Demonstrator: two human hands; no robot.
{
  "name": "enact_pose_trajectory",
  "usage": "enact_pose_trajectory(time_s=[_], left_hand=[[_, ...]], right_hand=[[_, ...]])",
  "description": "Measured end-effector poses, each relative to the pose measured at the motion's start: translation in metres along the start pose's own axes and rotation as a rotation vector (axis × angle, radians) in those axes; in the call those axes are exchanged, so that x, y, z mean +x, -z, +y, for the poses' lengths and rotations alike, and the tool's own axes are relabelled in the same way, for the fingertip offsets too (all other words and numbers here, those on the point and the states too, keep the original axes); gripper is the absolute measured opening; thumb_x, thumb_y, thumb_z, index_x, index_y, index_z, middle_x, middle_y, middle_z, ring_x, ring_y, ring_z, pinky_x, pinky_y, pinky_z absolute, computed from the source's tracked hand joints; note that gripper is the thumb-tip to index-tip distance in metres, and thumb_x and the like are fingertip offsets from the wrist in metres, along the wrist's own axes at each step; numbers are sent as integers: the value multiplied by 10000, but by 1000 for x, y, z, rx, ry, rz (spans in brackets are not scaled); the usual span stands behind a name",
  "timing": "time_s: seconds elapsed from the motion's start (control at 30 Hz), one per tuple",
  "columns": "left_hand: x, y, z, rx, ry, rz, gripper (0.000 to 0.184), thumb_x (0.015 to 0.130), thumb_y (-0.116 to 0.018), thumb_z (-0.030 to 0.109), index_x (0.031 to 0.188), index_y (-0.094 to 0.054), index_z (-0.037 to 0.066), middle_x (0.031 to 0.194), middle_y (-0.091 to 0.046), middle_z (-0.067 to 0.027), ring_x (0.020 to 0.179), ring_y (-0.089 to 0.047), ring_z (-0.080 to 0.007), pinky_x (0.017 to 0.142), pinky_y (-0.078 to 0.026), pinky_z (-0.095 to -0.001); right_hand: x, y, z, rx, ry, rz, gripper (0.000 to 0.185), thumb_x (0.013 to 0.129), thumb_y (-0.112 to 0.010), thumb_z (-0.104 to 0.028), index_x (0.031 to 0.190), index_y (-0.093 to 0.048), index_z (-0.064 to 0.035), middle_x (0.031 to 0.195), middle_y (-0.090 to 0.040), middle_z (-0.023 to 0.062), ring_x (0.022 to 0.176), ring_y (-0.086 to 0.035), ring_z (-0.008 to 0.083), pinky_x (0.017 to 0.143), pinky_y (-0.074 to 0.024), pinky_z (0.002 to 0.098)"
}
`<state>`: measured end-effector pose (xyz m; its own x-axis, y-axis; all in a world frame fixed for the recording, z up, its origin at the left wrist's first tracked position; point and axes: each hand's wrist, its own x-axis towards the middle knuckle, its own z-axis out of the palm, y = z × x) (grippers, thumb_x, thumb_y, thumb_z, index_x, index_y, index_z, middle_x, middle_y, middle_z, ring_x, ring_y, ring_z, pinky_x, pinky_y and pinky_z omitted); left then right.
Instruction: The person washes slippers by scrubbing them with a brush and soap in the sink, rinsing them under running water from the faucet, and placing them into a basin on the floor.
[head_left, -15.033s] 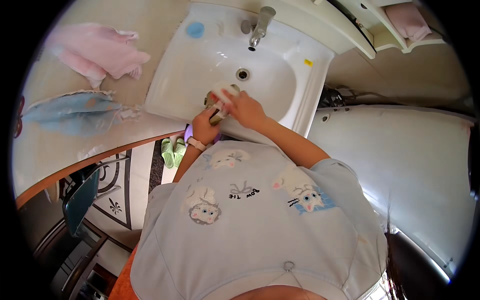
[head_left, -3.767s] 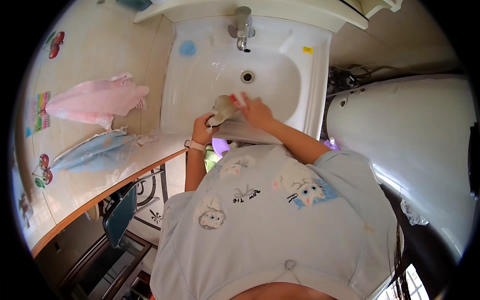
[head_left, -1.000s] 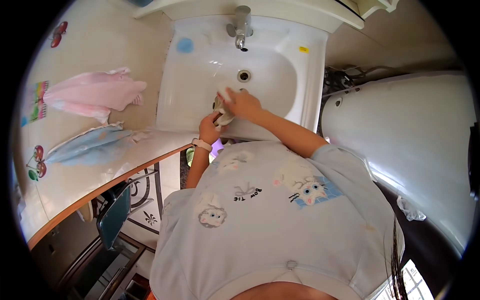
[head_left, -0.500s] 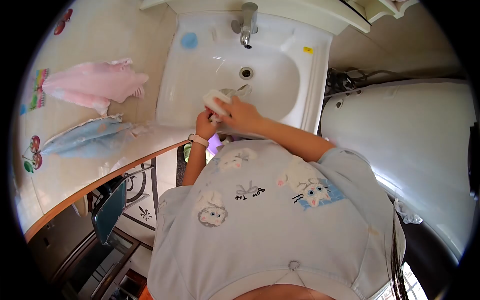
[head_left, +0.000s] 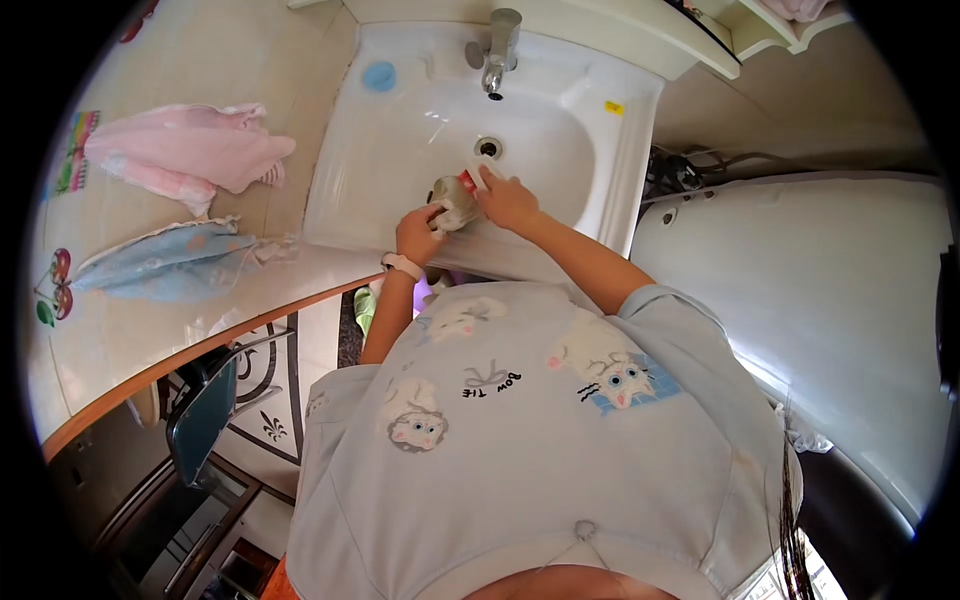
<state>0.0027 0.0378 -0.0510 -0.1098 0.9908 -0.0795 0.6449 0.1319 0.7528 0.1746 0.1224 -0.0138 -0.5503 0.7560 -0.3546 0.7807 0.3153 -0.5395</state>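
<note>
Over the front of the white washbasin (head_left: 340, 180), my left hand (head_left: 418, 236) is closed on the near edge of a small greyish-beige item (head_left: 457, 206). It looks soft and shoe-like, but its exact kind is not clear. My right hand (head_left: 510, 203) grips a white-backed brush (head_left: 484, 168) with what look like red bristles, tilted against the item's far right side. The right fingers partly cover the brush. A light band circles my left wrist.
A chrome faucet (head_left: 497, 55) stands behind the drain (head_left: 488, 148). A blue disc (head_left: 379, 76) lies at the basin's back left corner. Pink cloth (head_left: 190, 150) and blue cloth (head_left: 170, 260) lie on the left counter. A white appliance (head_left: 800, 290) stands to the right.
My right hand has moved slightly right and away from me with the brush, farther from my left hand. The greyish-beige item has turned and shows more between the hands.
</note>
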Motion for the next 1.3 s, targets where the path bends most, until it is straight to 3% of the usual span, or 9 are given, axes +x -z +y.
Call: enact_pose_trajectory(time_s=[0.2, 0.37, 0.57, 0.67, 0.83, 0.93, 1.13, 1.2, 1.3], left_hand=[[-3, 4, -23, -127, 195, -23, 388, 585, -634, 170, 958, -618, 63, 847, -638, -128, 794, -606, -314, 691, -470, -358], [-9, -8, -28, -189, 54, 114, 346, 620, -638, 126, 953, -604, 37, 846, -637, -149, 800, -613, -307, 700, -471, -350], [-11, -6, -35, -179, 41, 46, 360, 641, -611, 84, 995, -590, 21, 898, -638, -139, 847, -614, -293, 724, -476, -335], [-13, 0, -4, -48, -4, 106, 369, 657, -613, 98, 1012, -578, 4, 897, -634, -156, 849, -613, -298, 724, -477, -336], [-9, -14, -55, -190, 99, 33, 400, 639, -608, 76, 1032, -571, 10, 927, -628, -159, 866, -608, -303, 732, -476, -339], [-13, -10, -33, -244, -8, 128, 400, 634, -604, 58, 1024, -563, -18, 937, -626, -166, 878, -608, -301, 733, -472, -339], [-11, 8, -11, -67, 411, -143, 407, 643, -598, 45, 1034, -546, -51, 938, -631, -167, 871, -620, -259, 721, -478, -308], [-17, -11, -47, -270, 20, 80, 377, 647, -593, 44, 1011, -556, -44, 902, -631, -164, 808, -623, -229, 684, -476, -290], [-17, -3, -18, -363, 18, 66, 364, 648, -570, 15, 1006, -556, -51, 886, -629, -161, 804, -617, -194, 691, -473, -284]], right_hand=[[-42, 7, -45, 163, 213, -7, 545, 819, -473, -399, 1317, -359, -211, 1069, -470, 282, 820, -560, 389, 698, -467, 440], [-10, -10, -24, 168, -15, 176, 541, 810, -484, -397, 1310, -368, -226, 1012, -467, 269, 822, -559, 394, 700, -470, 441], [-28, -2, -36, -45, 363, 162, 567, 801, -491, -412, 1314, -351, -212, 1020, -472, 274, 829, -560, 392, 656, -497, 427], [10, -13, -1, 138, -5, 44, 556, 804, -482, -428, 1304, -374, -209, 1055, -450, 272, 854, -558, 398, 676, -496, 426], [-42, 1, -46, 5, 298, -22, 516, 830, -441, -424, 1303, -380, -228, 1011, -473, 264, 865, -569, 370, 669, -491, 430], [-20, -11, -29, 143, 21, 72, 506, 860, -416, -400, 1338, -329, -261, 997, -441, 244, 800, -547, 368, 712, -459, 428], [-44, -9, -60, 35, 320, 1, 512, 817, -494, -375, 1291, -396, -207, 1132, -401, 308, 896, -560, 371, 642, -497, 421], [-33, -11, -54, 2, 295, 75, 518, 801, -517, -367, 1271, -420, -172, 1155, -388, 317, 909, -553, 367, 635, -499, 419], [2, 0, -38, 245, -80, 26, 582, 782, -526, -396, 1298, -389, -164, 1171, -394, 325, 989, -520, 401, 762, -468, 452]])
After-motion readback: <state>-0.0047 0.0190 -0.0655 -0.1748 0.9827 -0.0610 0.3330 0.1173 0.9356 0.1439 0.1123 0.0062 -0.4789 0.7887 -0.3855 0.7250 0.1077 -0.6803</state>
